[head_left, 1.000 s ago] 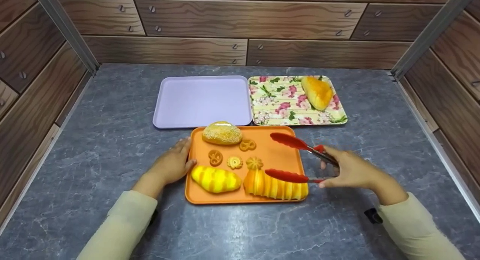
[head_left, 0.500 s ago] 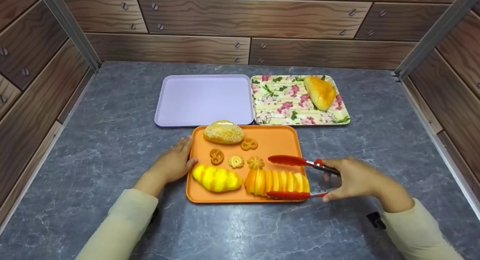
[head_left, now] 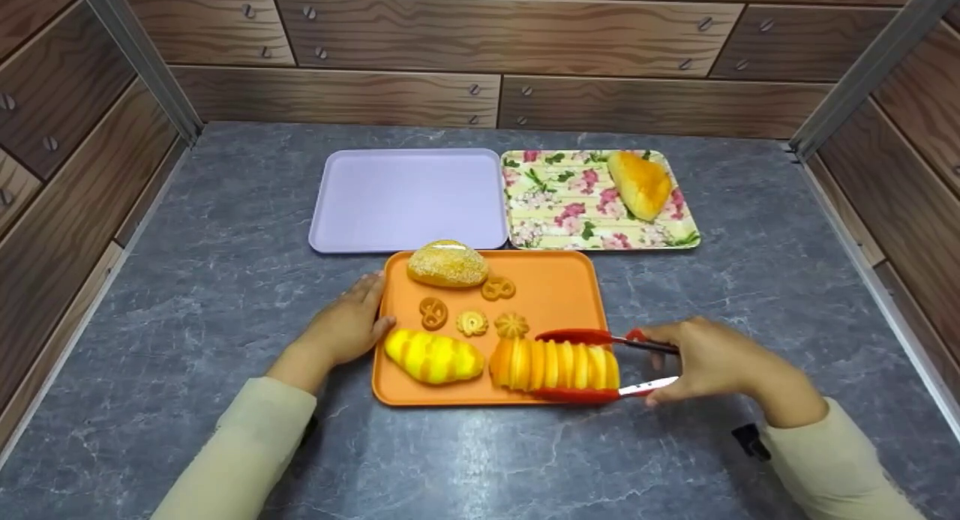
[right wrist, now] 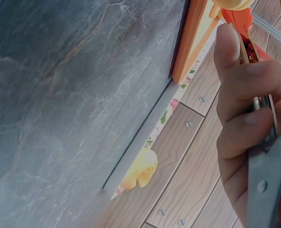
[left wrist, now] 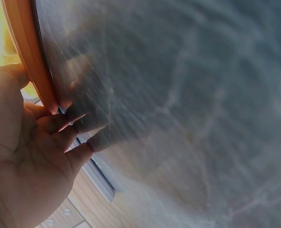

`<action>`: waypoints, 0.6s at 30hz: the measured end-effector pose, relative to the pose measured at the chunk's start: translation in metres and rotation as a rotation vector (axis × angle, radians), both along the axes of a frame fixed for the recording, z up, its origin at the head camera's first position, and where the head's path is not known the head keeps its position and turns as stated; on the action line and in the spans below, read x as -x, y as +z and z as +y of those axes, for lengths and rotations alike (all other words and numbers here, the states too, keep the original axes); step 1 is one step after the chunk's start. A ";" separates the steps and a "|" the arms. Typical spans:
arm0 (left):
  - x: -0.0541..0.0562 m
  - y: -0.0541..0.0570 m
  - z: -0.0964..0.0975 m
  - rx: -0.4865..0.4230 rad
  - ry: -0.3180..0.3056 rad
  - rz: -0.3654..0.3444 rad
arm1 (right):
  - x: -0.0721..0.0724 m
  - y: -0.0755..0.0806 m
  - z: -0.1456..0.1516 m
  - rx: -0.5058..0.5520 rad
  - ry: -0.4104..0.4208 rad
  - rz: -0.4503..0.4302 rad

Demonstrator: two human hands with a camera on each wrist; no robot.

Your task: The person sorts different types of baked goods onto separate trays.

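While the left hand point(head_left: 341, 329), fingers relaxed, is still touching the nine o'clock edge of the orange tray point(head_left: 555, 287), the sliced loaf point(head_left: 559, 365) is lying at the tray's four o'clock, flanked by red tongs point(head_left: 577, 335) that the right hand point(head_left: 720, 359) is gripping, their arms sitting closer together than before.

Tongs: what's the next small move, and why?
Probably squeeze the tongs gently with the right hand before lifting: their ends flank the ridged bread on both long sides, while it rests on the orange tray, not yet raised.
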State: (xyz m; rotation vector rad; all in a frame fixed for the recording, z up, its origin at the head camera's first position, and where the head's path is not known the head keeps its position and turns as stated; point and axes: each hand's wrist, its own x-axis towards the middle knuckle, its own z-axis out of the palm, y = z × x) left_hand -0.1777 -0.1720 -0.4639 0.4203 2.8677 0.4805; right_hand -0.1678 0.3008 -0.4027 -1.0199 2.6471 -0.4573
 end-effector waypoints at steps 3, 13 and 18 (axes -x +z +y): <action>0.000 0.001 -0.001 -0.004 0.000 0.004 | 0.000 0.002 0.000 -0.002 -0.005 0.003; 0.000 0.001 0.000 -0.004 0.002 -0.009 | -0.002 0.007 0.000 0.025 0.008 0.040; -0.001 0.003 0.001 -0.008 0.006 -0.014 | 0.000 0.012 0.001 0.037 -0.008 0.039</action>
